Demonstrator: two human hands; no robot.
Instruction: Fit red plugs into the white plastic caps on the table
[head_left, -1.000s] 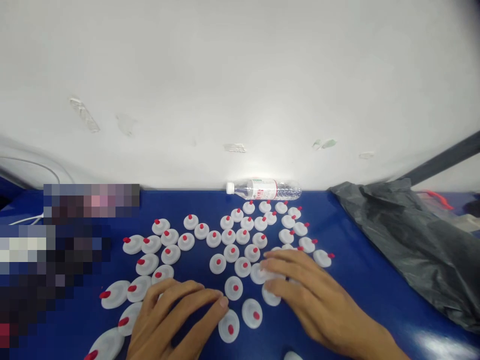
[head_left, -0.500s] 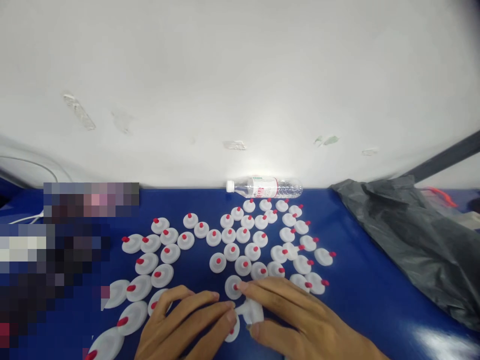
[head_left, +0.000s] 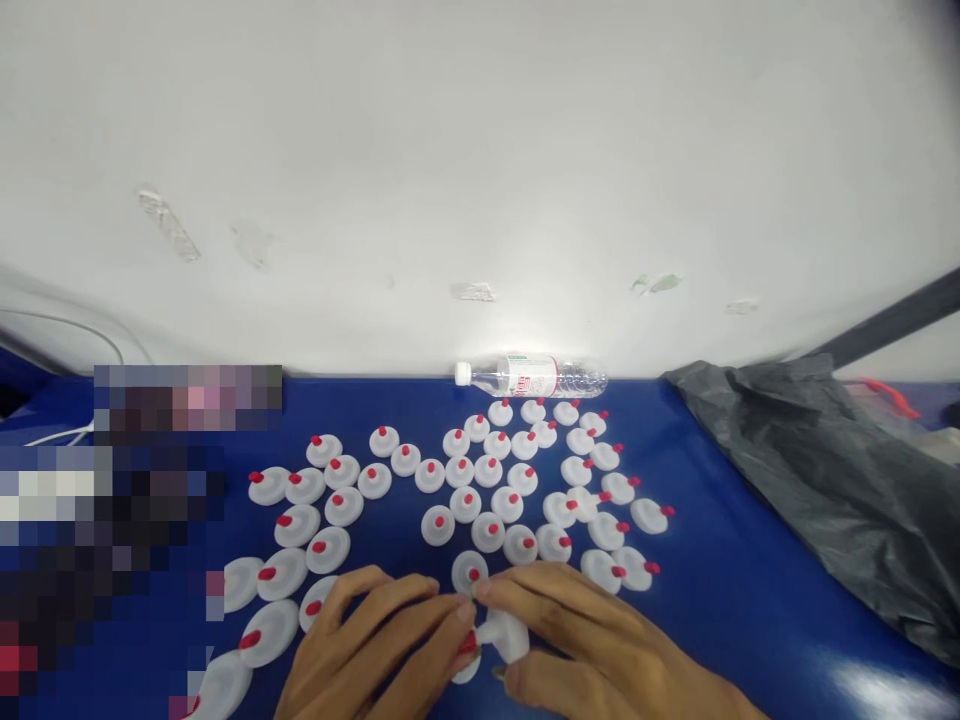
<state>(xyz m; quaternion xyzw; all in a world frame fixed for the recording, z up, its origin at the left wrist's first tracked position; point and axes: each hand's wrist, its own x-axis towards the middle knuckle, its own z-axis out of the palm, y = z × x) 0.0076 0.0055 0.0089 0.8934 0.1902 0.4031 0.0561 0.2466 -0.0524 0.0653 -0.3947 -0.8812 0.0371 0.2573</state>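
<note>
Between my two hands, a translucent white nozzle cap point(head_left: 508, 634) lies on its side, its narrow spout pointing left. The thumb and forefinger of my right hand point(head_left: 592, 640) are closed around its wide part. My left hand point(head_left: 382, 640) has its thumb and forefinger pinched on a small red tip point(head_left: 467, 643), right at the end of the spout. Fingers partly hide whether tip and spout touch. Below the pinch, part of another white disc-shaped cap point(head_left: 466, 670) shows. Just beyond my fingertips sits a white cap with a red tip point(head_left: 470, 574).
Many red-tipped white caps point(head_left: 437, 525) are spread over the blue table point(head_left: 390, 540). A clear plastic bottle point(head_left: 532, 376) lies against the white wall point(head_left: 480, 180). Dark grey plastic sheeting point(head_left: 810, 480) covers the right side. The left side is pixelated; a pale cable point(head_left: 67, 325) shows there.
More of the red tip now shows at my left fingers, close to the spout. My hands stay nearly in place, and the whole view has shifted slightly.
</note>
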